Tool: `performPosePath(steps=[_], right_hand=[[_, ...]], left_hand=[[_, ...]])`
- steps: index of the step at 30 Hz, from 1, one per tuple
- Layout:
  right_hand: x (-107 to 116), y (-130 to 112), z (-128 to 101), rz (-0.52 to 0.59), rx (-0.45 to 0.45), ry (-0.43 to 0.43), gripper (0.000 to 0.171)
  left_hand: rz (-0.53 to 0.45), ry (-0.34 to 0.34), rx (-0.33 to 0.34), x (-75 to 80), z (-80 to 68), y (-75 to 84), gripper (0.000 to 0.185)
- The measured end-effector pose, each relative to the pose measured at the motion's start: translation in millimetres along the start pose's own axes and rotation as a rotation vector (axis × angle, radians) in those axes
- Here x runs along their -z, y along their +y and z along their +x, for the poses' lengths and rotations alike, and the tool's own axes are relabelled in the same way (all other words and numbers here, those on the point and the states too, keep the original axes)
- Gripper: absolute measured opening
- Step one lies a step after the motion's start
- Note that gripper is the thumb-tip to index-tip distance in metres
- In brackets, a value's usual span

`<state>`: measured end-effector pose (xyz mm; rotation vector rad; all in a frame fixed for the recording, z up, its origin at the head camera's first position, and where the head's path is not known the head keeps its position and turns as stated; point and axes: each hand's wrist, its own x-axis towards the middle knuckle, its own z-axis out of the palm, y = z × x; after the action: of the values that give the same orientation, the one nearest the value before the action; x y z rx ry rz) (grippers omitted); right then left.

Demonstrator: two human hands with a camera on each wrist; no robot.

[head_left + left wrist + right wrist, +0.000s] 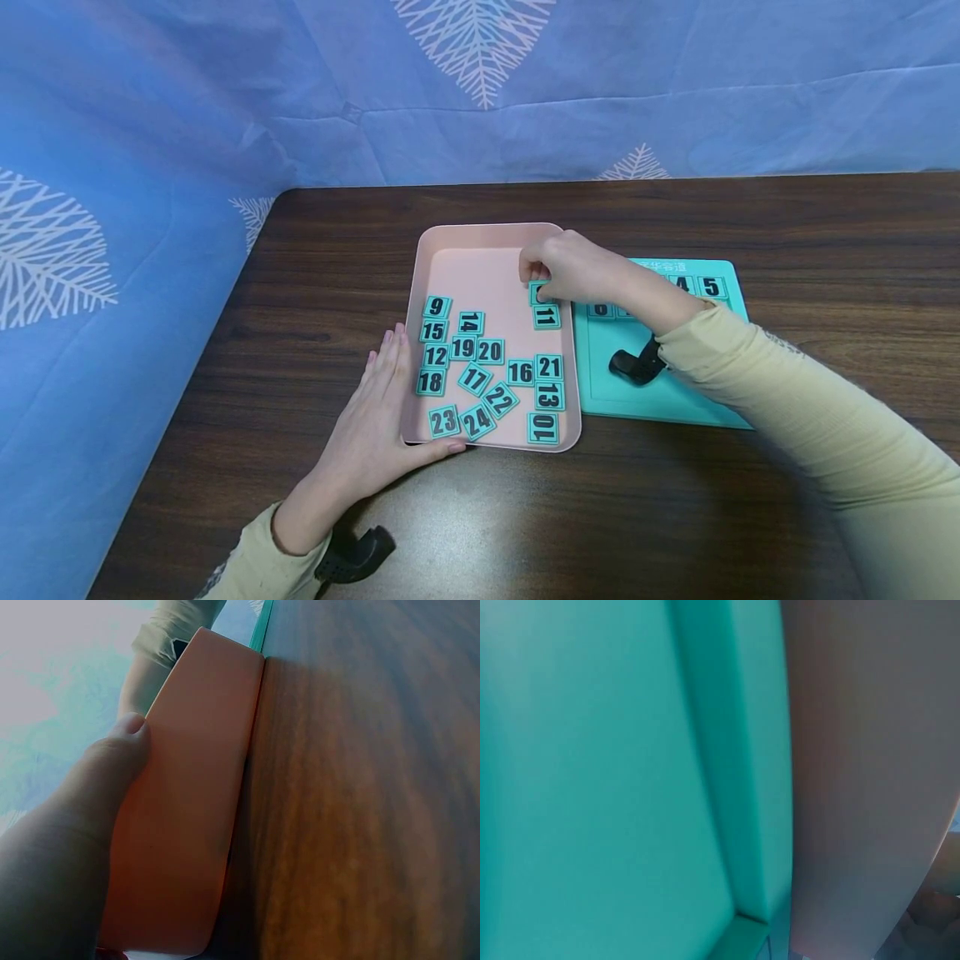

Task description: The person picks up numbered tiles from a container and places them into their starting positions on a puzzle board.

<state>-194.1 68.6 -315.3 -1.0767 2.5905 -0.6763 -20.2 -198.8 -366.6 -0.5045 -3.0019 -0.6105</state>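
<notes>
In the head view a pink tray (476,268) holds several teal number tiles. My left hand (372,437) rests against its near left corner, fingers straight along the left side and thumb along the front edge. That thumb also shows on the tray's side wall (180,795) in the left wrist view. Over the tray's far right part, my right hand (576,265) pinches a number tile (535,293) with curled fingers, partly covering its digit. Just below it lies the 11 tile (547,317). The right forearm crosses over a teal number board (600,379).
The board stands beside the tray's right side, with tiles such as the 5 tile (712,287) set in its far rows. Both lie on a dark wooden table (315,275). A blue patterned cloth (337,83) hangs behind and to the left.
</notes>
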Motion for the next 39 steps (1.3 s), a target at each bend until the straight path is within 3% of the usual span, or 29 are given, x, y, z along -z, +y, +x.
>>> performPosePath(steps=[5, 14, 28, 39], right_hand=[[0.0, 0.6, -2.6, 0.011, 0.029, 0.017, 0.016], [9.7, -3.9, -12.5, 0.051, 0.004, 0.102, 0.014], [34.6, 0.1, -48.4, -0.016, 0.06, 0.186, 0.017], [43.2, 16.5, -74.3, -0.071, -0.014, 0.171, 0.019]], left_hand=[[0.004, -0.002, 0.004, -0.2, -0.3, 0.0, 0.127], [0.005, 0.001, 0.002, -0.2, -0.9, 0.6, 0.128], [0.004, -0.002, -0.004, 0.4, -0.3, -0.2, 0.127], [-0.006, -0.01, 0.001, 0.3, -0.3, -0.5, 0.127]])
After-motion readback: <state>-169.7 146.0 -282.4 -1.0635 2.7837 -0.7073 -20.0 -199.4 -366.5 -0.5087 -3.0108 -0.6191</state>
